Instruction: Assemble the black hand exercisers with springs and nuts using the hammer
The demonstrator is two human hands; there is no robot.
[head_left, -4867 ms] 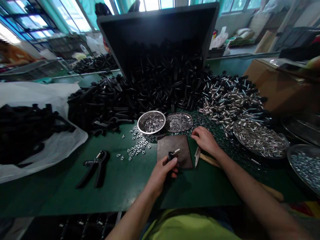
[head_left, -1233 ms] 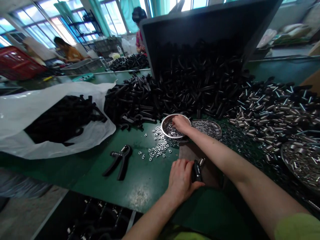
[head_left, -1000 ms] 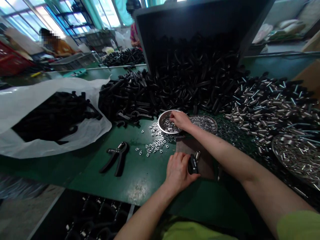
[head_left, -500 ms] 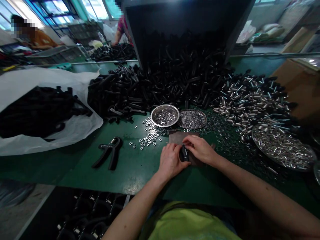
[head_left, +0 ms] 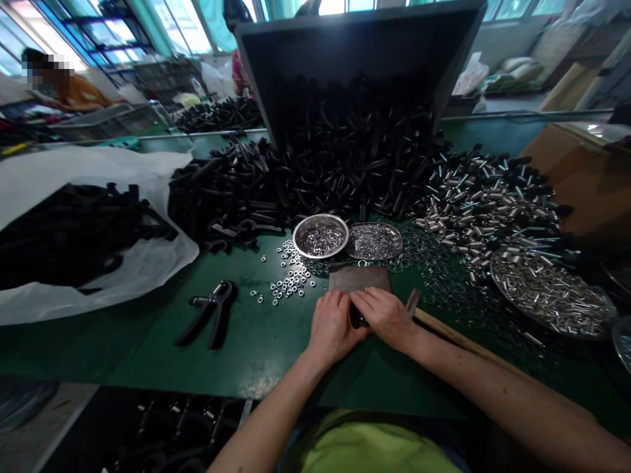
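My left hand (head_left: 334,328) is closed around a small black plastic part (head_left: 358,318), likely a handle piece like those in the pile. From the other side my right hand (head_left: 387,318) presses its bent fingers onto the same part, covering most of it. Both hands rest at the near edge of a flat metal plate (head_left: 362,278). Just beyond the plate stand a round steel bowl (head_left: 321,255) of small metal pieces and an oval tray (head_left: 397,244) of small metal bits. A hammer (head_left: 434,320) with a wooden handle lies beside and partly under my right forearm.
An assembled hand exerciser (head_left: 217,318) lies on the green table (head_left: 148,355) at left. Metal rings (head_left: 290,279) are scattered near the bowl. Black handles (head_left: 345,167) spill from a tipped bin (head_left: 261,92). Springs (head_left: 473,210) heap at right. Another person (head_left: 81,92) sits at far left.
My right hand has turned, its fingers now lying over the black part close to my left fingers. More of the plate and the hammer shows. The view has shifted slightly.
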